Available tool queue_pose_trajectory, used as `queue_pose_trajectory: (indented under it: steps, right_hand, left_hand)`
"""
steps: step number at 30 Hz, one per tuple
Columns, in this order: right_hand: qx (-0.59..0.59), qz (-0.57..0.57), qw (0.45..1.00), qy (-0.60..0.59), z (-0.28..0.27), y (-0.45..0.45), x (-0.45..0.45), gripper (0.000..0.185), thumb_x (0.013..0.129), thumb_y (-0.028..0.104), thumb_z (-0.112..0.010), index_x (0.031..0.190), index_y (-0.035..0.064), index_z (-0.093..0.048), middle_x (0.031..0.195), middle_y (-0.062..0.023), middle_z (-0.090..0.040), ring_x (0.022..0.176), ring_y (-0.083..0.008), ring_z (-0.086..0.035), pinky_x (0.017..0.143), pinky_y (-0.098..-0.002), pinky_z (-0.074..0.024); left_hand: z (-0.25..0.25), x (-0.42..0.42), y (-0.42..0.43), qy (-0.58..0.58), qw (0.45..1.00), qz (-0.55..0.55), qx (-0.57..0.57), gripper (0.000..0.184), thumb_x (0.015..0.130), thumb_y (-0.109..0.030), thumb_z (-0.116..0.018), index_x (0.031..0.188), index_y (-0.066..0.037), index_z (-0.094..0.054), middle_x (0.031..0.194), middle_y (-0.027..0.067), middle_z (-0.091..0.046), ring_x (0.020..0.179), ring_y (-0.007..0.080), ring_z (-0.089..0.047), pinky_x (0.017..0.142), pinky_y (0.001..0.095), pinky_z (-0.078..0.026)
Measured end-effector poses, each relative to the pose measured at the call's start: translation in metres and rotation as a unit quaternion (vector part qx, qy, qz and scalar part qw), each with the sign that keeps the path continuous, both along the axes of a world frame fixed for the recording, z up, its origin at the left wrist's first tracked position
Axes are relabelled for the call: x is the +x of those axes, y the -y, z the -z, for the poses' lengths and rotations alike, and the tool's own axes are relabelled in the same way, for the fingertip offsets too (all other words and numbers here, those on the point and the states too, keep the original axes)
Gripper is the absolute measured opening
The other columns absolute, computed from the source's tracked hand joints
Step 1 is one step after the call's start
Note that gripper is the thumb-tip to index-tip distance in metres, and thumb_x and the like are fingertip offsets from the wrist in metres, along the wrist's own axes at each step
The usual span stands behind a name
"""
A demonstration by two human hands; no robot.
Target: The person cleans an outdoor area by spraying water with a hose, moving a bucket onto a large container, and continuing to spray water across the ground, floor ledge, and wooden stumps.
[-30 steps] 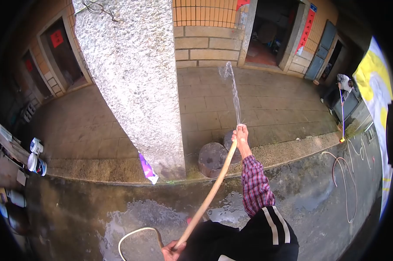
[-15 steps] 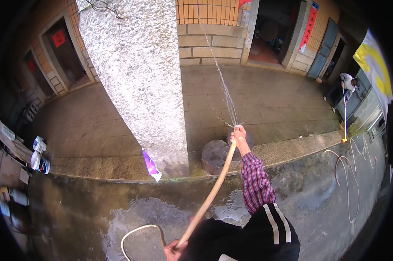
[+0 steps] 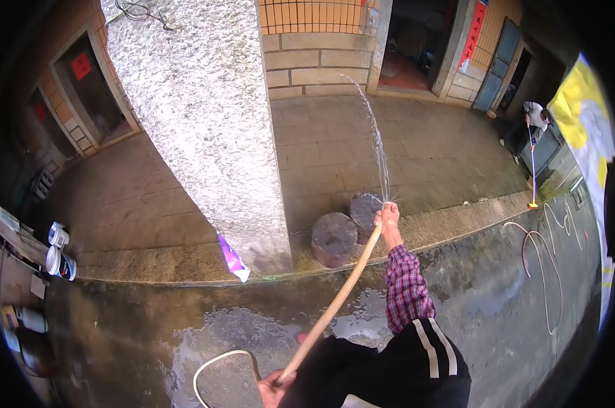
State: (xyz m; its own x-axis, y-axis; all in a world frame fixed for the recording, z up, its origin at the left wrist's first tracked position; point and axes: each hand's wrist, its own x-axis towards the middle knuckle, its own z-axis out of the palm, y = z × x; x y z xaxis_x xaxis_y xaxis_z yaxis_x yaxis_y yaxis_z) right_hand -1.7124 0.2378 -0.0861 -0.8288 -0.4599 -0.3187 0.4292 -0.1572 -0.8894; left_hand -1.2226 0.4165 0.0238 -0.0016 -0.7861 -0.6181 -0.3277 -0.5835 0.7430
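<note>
A thick tan water hose runs up from my left hand at the bottom to my right hand in front of me. My left fingers wrap round its lower part, and a loop of hose trails off to the left on the wet ground. At the hose's end my right hand is closed, its thumb side pressed near the mouth. From there a jet of water arcs up and forward over the paved porch. Two round stump-like blocks stand just left of my right hand.
A rough white pillar stands left of centre, with a purple wrapper at its foot. Buckets are at far left. At right, a person holds a long-handled broom near another hose on the ground.
My right hand has shifted slightly right with the hose end. The water jet now curves and reaches less high. Both stump-like blocks show more fully, and the view has turned a little.
</note>
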Motion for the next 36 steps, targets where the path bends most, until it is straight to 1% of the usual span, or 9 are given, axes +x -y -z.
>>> queue_pose_trajectory:
  steps: [3,12,15,19,22,28,31,33,36]
  right_hand:
    - [-0.002,0.007,1.000,0.003,-0.003,-0.005,-0.005,0.004,0.083,0.017,-0.038,0.085,0.0148,-0.035,0.054,-0.0056,-0.039,0.035,-0.0123,-0.034,0.028,-0.0253,-0.0319]
    - [0.027,0.052,0.998,0.032,0.026,-0.016,-0.012,0.006,0.082,0.016,-0.038,0.085,0.0138,-0.032,0.053,-0.0066,-0.038,0.035,-0.0148,-0.035,0.029,-0.0286,-0.0324]
    - [0.034,0.054,0.997,0.041,0.037,-0.023,-0.009,0.007,0.083,0.016,-0.037,0.085,0.0132,-0.031,0.053,-0.0066,-0.037,0.035,-0.0152,-0.035,0.029,-0.0292,-0.0326]
    - [0.034,0.050,0.997,0.051,0.050,-0.035,-0.005,0.007,0.083,0.015,-0.037,0.085,0.0129,-0.031,0.053,-0.0066,-0.037,0.035,-0.0155,-0.036,0.029,-0.0296,-0.0338]
    - [0.050,0.058,0.996,0.054,0.061,-0.048,-0.003,0.007,0.083,0.014,-0.037,0.085,0.0126,-0.031,0.053,-0.0065,-0.037,0.034,-0.0155,-0.037,0.028,-0.0302,-0.0347]
    - [0.066,0.123,0.990,0.017,0.074,-0.089,0.005,0.008,0.081,0.013,-0.039,0.084,0.0120,-0.032,0.052,-0.0065,-0.035,0.034,-0.0160,-0.035,0.029,-0.0308,-0.0346]
    - [0.060,0.134,0.989,0.023,0.067,-0.116,0.011,0.009,0.081,0.015,-0.039,0.084,0.0103,-0.032,0.052,-0.0064,-0.036,0.032,-0.0167,-0.035,0.028,-0.0315,-0.0353]
    - [0.053,0.139,0.989,0.013,0.063,-0.135,0.016,0.009,0.081,0.015,-0.039,0.084,0.0096,-0.032,0.052,-0.0065,-0.037,0.032,-0.0168,-0.036,0.027,-0.0314,-0.0355]
    - [0.063,0.149,0.987,-0.003,0.066,-0.159,0.021,0.010,0.081,0.015,-0.039,0.083,0.0083,-0.032,0.052,-0.0065,-0.038,0.032,-0.0166,-0.037,0.026,-0.0309,-0.0358]
  left_hand:
    - [0.012,0.005,0.004,-0.071,0.995,0.027,-0.057,0.033,0.070,-0.017,-0.065,0.093,0.000,-0.049,0.078,0.0105,-0.055,0.073,0.0156,-0.050,0.068,0.0289,-0.041]
    - [0.003,-0.001,0.005,-0.090,0.992,0.023,-0.087,0.027,0.069,-0.015,-0.065,0.088,0.002,-0.054,0.075,0.0088,-0.056,0.072,0.0152,-0.050,0.067,0.0282,-0.040]
    - [-0.011,-0.005,0.007,-0.022,0.998,0.033,-0.044,0.027,0.069,-0.016,-0.065,0.086,0.002,-0.054,0.077,0.0090,-0.056,0.073,0.0153,-0.050,0.068,0.0284,-0.040]
    - [0.029,0.019,0.001,0.002,0.991,0.127,-0.050,0.026,0.069,-0.017,-0.065,0.085,0.002,-0.056,0.074,0.0080,-0.056,0.071,0.0145,-0.049,0.066,0.0279,-0.040]
    - [0.022,0.019,-0.004,0.016,0.989,0.086,-0.117,0.024,0.069,-0.017,-0.064,0.082,0.002,-0.057,0.068,0.0056,-0.055,0.064,0.0123,-0.048,0.061,0.0265,-0.039]
    - [0.003,0.022,-0.014,-0.099,0.980,0.093,-0.147,0.022,0.072,-0.020,-0.060,0.078,0.001,-0.058,0.060,0.0019,-0.051,0.059,0.0101,-0.044,0.054,0.0243,-0.036]
    - [-0.004,0.027,-0.026,-0.089,0.984,0.115,-0.103,0.025,0.074,-0.023,-0.059,0.082,0.000,-0.056,0.063,0.0022,-0.051,0.061,0.0105,-0.045,0.055,0.0244,-0.036]
    - [0.012,0.036,-0.039,-0.135,0.972,0.106,-0.162,0.029,0.074,-0.025,-0.060,0.089,-0.001,-0.053,0.068,0.0033,-0.051,0.061,0.0110,-0.045,0.057,0.0248,-0.038]
    - [0.024,0.050,-0.057,-0.200,0.959,0.119,-0.163,0.033,0.075,-0.029,-0.058,0.091,-0.001,-0.051,0.076,0.0054,-0.052,0.067,0.0124,-0.046,0.061,0.0268,-0.039]
